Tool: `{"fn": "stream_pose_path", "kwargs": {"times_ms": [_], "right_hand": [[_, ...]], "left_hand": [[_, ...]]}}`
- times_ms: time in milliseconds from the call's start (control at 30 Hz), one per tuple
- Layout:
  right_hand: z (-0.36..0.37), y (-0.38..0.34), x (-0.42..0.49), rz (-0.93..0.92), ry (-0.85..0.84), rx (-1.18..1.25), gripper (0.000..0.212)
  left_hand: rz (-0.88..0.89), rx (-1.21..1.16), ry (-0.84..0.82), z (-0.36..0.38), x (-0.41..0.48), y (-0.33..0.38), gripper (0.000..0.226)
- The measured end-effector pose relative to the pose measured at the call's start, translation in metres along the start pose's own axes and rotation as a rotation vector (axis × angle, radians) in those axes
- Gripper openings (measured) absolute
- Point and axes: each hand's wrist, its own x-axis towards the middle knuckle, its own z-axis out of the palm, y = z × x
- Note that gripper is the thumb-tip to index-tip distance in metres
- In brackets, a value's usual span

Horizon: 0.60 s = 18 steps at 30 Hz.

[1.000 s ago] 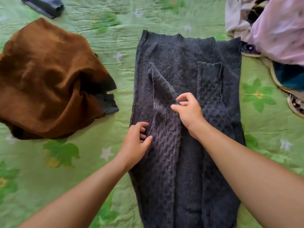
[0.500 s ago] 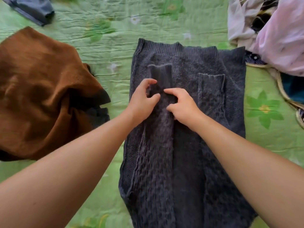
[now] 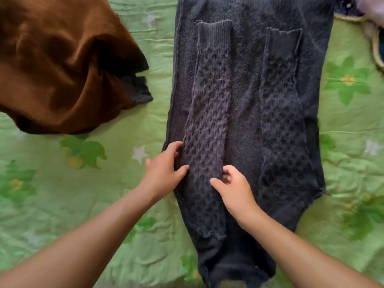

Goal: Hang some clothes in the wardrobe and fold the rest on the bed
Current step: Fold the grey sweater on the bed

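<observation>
A dark grey knitted sweater (image 3: pixel 247 113) lies flat on the green bedspread (image 3: pixel 62 183), both sleeves folded lengthwise onto its body. The left sleeve (image 3: pixel 209 100) runs straight up the middle-left, and the right sleeve (image 3: pixel 284 121) lies parallel to it. My left hand (image 3: pixel 164 173) rests on the left edge of the left sleeve, fingers spread. On that sleeve's right edge sits my right hand (image 3: pixel 230 186), fingers loosely curled and touching the knit. Neither hand has lifted any fabric.
A crumpled brown garment (image 3: pixel 58 65) lies at the upper left with a dark scrap (image 3: pixel 139 90) poking out beneath it. A pile of pale and patterned clothes (image 3: pixel 361 11) sits at the top right corner.
Both hands slid down the left sleeve toward me, from near its cuff to its lower part. The sleeve now lies straight and flat. The camera view moved closer to the sweater.
</observation>
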Motion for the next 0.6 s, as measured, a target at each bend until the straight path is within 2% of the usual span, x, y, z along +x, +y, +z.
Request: {"fn": "stream_pose_path", "kwargs": {"times_ms": [100, 300, 400, 467, 500, 600], "right_hand": [[0.006, 0.022, -0.028, 0.072, -0.028, 0.047, 0.007], [0.031, 0.059, -0.075, 0.183, -0.142, -0.019, 0.012], [0.047, 0.064, -0.079, 0.181, -0.139, -0.02, 0.012], [0.054, 0.062, -0.081, 0.18, -0.165, 0.013, 0.016], [0.055, 0.062, -0.083, 0.155, -0.182, -0.033, 0.019], [0.042, 0.065, -0.094, -0.068, -0.114, -0.487, 0.029]], "left_hand": [[0.004, 0.125, 0.066, 0.0, -0.016, -0.001, 0.059], [-0.039, 0.047, 0.184, -0.001, -0.044, -0.021, 0.035], [-0.063, -0.069, 0.223, -0.003, -0.048, -0.035, 0.034], [-0.057, -0.117, 0.222, 0.001, -0.054, -0.038, 0.04], [-0.044, -0.126, 0.214, 0.006, -0.06, -0.037, 0.047], [-0.058, -0.215, 0.181, 0.034, -0.093, -0.032, 0.067]]}}
